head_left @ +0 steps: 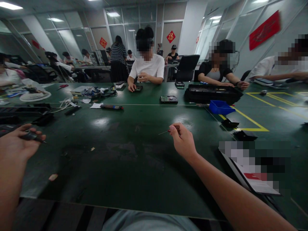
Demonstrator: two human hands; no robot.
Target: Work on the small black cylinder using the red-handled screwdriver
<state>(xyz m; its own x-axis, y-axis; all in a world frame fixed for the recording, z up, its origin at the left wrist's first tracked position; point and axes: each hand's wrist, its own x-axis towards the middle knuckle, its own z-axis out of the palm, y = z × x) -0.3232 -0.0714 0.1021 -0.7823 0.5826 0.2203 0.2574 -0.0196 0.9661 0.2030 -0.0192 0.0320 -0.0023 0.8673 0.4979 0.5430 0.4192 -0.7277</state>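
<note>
At 9 o'clock on the green bench, its bare middle taken as the dial's centre, the left hand lies palm upward above the surface, its half-curled fingers grasping a dark tool loosely, so that the pointed end projects past the fingertips; the far end lies partly hidden, and its exact kind cannot be told. Between 2 and 3 o'clock, the right hand pinches a slim driver between thumb and forefinger, with no gap left around the handle and the remaining fingers folded behind. This grip, presumably chosen for fine control, leaves the thin shaft free and directed toward 9 o'clock, clear of the bench. The stretch between the hands probably serves as working room, since larger items stand farther out: a hard drive with its circuit board uppermost at 1 o'clock, and a black casing and a blue tray at 2 o'clock, the tray perhaps placed there to collect small parts. At 11 o'clock a second tool lies flat beside a white paper scrap, within apparent reach.
</note>
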